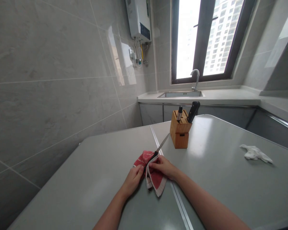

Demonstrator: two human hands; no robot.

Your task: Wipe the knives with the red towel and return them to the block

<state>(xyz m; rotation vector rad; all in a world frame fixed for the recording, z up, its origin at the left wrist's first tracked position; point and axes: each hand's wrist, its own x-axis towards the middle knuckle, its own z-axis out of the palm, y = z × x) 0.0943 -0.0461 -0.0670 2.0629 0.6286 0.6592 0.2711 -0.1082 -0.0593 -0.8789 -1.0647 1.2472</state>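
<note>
A knife (163, 142) with a slim blade and a black handle points away from me, up and to the right, just above the table. My left hand (133, 179) is closed round the lower end of its handle. A red cloth with white edges (159, 182) is wrapped about the handle and hangs down in folds. My right hand (163, 166) pinches this cloth against the upper part of the handle, close to the blade. The cloth hides much of the handle and some of my fingers.
Beyond the blade tip stands a wooden knife block (181, 140) holding a large black-handled knife (193, 111) and another slim handle (180, 113). A crumpled white tissue (255, 153) lies at right on the grey table (105, 169). A sink (182, 94) is under the window.
</note>
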